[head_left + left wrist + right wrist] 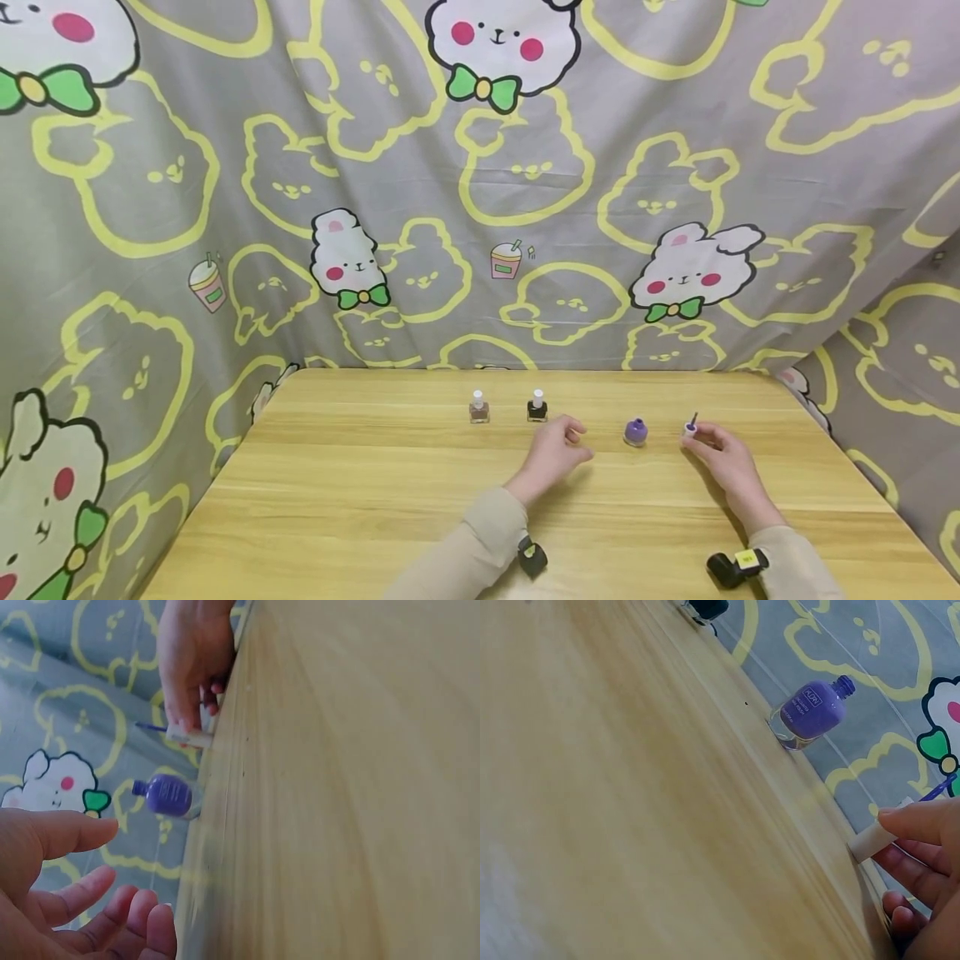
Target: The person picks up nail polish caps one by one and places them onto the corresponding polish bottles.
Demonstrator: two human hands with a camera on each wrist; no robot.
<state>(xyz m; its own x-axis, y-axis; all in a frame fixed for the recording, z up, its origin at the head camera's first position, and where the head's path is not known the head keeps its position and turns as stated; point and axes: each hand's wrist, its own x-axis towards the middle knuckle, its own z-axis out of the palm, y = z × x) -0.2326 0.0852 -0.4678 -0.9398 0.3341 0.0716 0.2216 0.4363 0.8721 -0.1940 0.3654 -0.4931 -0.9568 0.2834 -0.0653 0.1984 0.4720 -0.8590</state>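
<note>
An uncapped purple nail polish bottle [635, 432] stands upright on the table between the two hands; its threaded neck shows in the right wrist view. My right hand [723, 462] pinches the white nail polish cap [874, 838] between thumb and fingers. The cap's flat end is down at the tabletop and its purple-coated brush [939, 787] points up. To the left of the bottle is my left hand [553, 458], its fingers loosely bent and holding nothing. In the left wrist view its thumb and fingers are apart, short of the bottle [171, 795].
A dark nail polish bottle [537, 408] with a white cap stands behind the left hand. Left of it is a brownish-pink one [478, 409], also capped. All are on a wooden table [360, 483], with a patterned curtain [420, 183] hanging behind its far edge.
</note>
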